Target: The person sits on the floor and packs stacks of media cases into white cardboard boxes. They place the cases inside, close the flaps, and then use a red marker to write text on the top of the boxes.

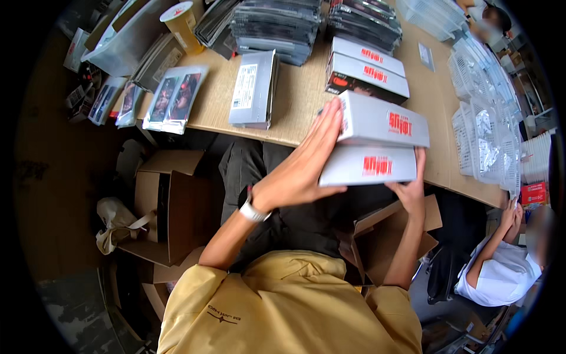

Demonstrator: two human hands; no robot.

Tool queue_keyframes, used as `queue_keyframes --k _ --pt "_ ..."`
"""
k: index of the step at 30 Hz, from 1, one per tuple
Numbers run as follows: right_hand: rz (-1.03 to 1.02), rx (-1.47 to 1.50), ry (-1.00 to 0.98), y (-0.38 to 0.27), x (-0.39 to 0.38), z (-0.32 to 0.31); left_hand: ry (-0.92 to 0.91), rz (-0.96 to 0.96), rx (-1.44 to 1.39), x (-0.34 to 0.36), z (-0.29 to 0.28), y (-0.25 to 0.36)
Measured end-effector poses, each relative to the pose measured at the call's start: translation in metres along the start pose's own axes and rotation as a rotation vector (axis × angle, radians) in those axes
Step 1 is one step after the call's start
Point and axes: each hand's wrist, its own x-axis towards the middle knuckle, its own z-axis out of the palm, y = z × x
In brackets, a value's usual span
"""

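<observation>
Two white boxes with red print are squeezed between my hands at the table's front edge, an upper box [368, 118] on top of a lower box [351, 165]. My left hand [298, 171] presses flat along their left ends, its fingers straight and close together. On the right, my right hand [411, 190] grips the lower box from its near right corner, with part of its fingers hidden behind the boxes. Just beyond them, two more boxes of the same kind [377, 69] lie stacked on the table [298, 88].
Tall piles of dark flat packs [276, 26] stand at the back. A grey box [250, 88], sleeved cards [177, 97] and a yellow cup [181, 26] are to the left. Plastic baskets [466, 138] line the right. Open cartons [194, 206] sit below; another person [501, 265] works at right.
</observation>
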Motion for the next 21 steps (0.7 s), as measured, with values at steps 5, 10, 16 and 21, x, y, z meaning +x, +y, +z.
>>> queue_keyframes --k 5,10,16,21 --pt "0.125 -0.090 0.014 0.024 0.054 -0.016 0.191 -0.198 -0.209 0.046 0.044 -0.078" --pt "0.121 -0.022 0.018 0.032 0.054 0.005 0.228 -0.274 -0.189 0.023 0.042 -0.080" --pt "-0.100 -0.128 0.049 0.046 0.023 -0.001 0.300 -0.304 -0.150 -0.021 0.033 -0.028" --pt "-0.344 -0.379 0.410 -0.067 -0.021 0.049 0.327 -0.333 -0.202 -0.105 0.006 0.059"
